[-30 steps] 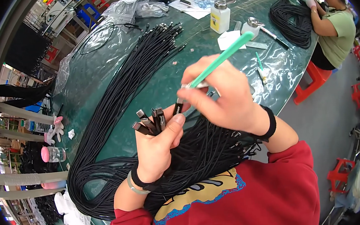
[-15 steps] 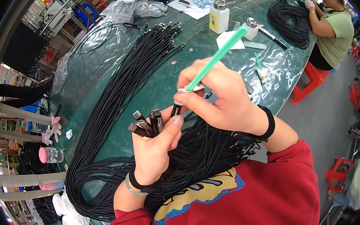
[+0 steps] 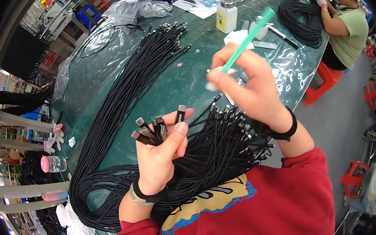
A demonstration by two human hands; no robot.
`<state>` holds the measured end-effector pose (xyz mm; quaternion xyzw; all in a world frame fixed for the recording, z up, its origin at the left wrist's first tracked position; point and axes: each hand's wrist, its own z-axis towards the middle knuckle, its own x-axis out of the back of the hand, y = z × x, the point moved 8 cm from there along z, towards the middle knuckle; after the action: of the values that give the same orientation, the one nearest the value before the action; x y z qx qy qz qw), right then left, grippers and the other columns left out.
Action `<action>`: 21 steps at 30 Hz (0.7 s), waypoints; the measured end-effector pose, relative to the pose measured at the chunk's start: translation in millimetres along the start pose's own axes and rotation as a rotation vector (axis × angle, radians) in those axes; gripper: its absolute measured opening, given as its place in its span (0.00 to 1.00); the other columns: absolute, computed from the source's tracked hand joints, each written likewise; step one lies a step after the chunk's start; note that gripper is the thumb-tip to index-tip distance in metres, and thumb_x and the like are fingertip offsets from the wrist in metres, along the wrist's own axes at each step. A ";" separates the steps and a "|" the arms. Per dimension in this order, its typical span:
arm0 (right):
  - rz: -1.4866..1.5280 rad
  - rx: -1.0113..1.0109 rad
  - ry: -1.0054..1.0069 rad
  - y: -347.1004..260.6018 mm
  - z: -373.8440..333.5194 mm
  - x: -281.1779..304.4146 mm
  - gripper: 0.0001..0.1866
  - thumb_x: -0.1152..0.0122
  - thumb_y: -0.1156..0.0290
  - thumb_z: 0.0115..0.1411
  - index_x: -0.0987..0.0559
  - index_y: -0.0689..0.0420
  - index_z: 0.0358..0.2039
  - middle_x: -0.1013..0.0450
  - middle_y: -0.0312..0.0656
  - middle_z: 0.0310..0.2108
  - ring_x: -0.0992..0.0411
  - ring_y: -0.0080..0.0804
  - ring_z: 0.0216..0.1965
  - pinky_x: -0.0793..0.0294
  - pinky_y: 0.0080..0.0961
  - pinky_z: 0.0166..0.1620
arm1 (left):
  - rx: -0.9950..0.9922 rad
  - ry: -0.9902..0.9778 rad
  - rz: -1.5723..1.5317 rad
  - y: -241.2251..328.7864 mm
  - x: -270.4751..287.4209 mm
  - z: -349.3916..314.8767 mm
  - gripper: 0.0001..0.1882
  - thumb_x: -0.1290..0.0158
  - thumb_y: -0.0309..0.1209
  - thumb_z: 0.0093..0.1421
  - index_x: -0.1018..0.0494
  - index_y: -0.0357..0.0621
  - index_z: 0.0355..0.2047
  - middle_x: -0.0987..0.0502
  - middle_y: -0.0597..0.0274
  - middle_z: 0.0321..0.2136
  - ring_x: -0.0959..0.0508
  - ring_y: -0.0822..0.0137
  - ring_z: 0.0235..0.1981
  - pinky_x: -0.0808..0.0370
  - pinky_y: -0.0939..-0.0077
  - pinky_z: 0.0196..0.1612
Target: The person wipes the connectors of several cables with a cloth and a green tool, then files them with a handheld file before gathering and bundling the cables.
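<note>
My left hand point(image 3: 156, 163) is closed round several black cables, whose metal-tipped plugs point(image 3: 156, 128) fan out above the fist. One plug point(image 3: 180, 114) stands upright between thumb and fingers, apart from the others. To the right and higher up, my right hand point(image 3: 250, 86) pinches a green stick point(image 3: 252, 34) with a white wad point(image 3: 212, 86), perhaps tissue or cloth, at its lower end. The wad is off the plug, and blurred. Beneath both hands lies a thick looped bundle of black cables point(image 3: 106, 112), its near plug ends by my right forearm.
On the green table point(image 3: 171, 83) stand a white bottle with a metal cap point(image 3: 226, 16) and a small clear bottle point(image 3: 258, 29), beside white paper point(image 3: 239, 38). A black pen-like tool point(image 3: 283, 37) lies to their right. At the far right a co-worker point(image 3: 349, 25) handles another cable coil point(image 3: 301, 20).
My right hand has moved right, taking the green stick and white wad away from the upright plug. My left hand still grips the cables in nearly the same place.
</note>
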<state>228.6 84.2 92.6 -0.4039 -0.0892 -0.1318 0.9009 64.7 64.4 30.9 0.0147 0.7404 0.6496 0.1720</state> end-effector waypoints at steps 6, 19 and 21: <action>-0.176 -0.524 -0.099 104.6 -30.7 58.5 0.09 0.52 0.71 0.53 0.29 0.65 0.25 0.31 0.39 0.22 0.32 0.26 0.24 0.34 0.22 0.27 | 0.009 0.055 0.022 -2.9 8.0 -0.3 0.12 0.52 0.28 0.54 0.30 0.28 0.35 0.40 0.72 0.10 0.44 0.83 0.10 0.50 0.88 0.14; -0.105 -0.714 -0.253 117.6 -50.1 43.5 0.09 0.42 0.71 0.46 0.27 0.63 0.25 0.31 0.35 0.21 0.33 0.21 0.24 0.35 0.18 0.27 | 0.072 -0.035 0.001 -7.1 -2.7 -7.2 0.10 0.49 0.27 0.54 0.27 0.33 0.34 0.39 0.78 0.11 0.47 0.85 0.11 0.54 0.87 0.14; 0.321 -0.661 -0.187 66.0 -40.8 22.1 0.09 0.43 0.71 0.49 0.27 0.62 0.29 0.33 0.29 0.21 0.38 0.12 0.24 0.40 0.10 0.27 | 0.065 -0.023 0.012 -6.1 -1.6 -8.2 0.10 0.49 0.28 0.54 0.27 0.34 0.34 0.39 0.78 0.11 0.47 0.85 0.11 0.54 0.88 0.14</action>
<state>272.2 92.1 25.3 -0.6919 -0.0593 0.0266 0.7191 65.2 55.3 26.1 0.0322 0.7591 0.6259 0.1761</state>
